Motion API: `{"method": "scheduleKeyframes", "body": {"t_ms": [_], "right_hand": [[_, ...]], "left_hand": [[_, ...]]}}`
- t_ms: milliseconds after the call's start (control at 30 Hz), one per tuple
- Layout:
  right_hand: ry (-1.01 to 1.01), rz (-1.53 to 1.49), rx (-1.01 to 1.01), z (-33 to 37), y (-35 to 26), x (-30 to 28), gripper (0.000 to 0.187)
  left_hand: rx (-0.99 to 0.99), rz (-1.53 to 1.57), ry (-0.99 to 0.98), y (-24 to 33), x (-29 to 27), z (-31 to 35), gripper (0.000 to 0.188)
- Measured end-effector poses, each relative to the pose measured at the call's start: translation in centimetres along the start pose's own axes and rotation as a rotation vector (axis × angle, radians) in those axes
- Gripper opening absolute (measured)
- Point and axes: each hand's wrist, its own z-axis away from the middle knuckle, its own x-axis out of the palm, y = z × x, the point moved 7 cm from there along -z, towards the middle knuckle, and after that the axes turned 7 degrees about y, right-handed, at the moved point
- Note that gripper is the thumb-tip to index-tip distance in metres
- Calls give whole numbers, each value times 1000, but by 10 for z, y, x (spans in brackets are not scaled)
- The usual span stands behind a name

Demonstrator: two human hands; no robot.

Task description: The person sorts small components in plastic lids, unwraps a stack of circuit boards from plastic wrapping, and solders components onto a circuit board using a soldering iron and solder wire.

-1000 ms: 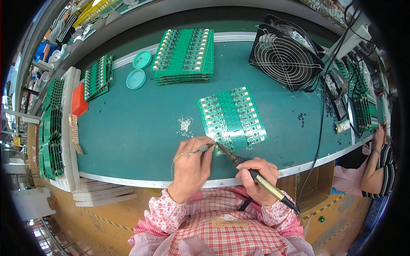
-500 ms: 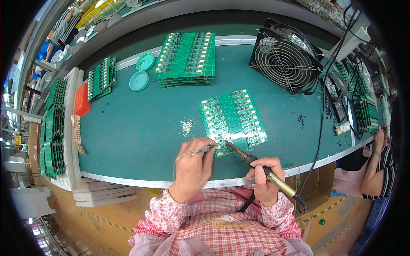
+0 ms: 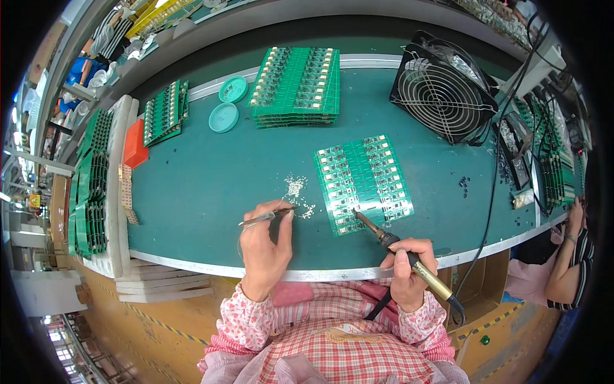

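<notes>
A green circuit board [image 3: 364,182] with two columns of small parts lies on the bench in front of me. My right hand [image 3: 409,262] grips a soldering iron [image 3: 389,240], its tip down at the board's lower left part. Left of the board, my left hand [image 3: 265,246] pinches a pair of tweezers [image 3: 261,218], and a thin wire seems to trail by the palm. The tweezers' points are beside a scattered pile of tiny pale components [image 3: 295,187]. Whether a component is between the points is too small to tell.
A stack of boards [image 3: 297,89] stands at the back, near two turquoise round dishes [image 3: 223,118]. A black fan [image 3: 441,96] sits at the back right, a cable running past it. An orange-red box [image 3: 135,144] and racked boards [image 3: 89,198] are left. Another person's arm [image 3: 566,265] shows right.
My left hand has moved left, away from the board to beside the component pile, which looks more spread out. The iron's tip stays at the board. The whole view has shifted slightly.
</notes>
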Motion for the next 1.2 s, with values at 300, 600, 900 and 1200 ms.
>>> {"method": "scheduleKeyframes", "body": {"t_ms": [300,600,900,1200], "right_hand": [[5,12,-29,0,0,1,11],[11,10,-20,-1,-2,0,11],[15,18,-5,1,1,-1,10],[12,21,9,1,1,-1,10]], "left_hand": [[81,-40,-16,4,6,1,8],[107,-37,-23,8,8,-2,9],[94,-33,-32,8,8,-2,10],[118,-34,-23,10,8,-2,11]]}}
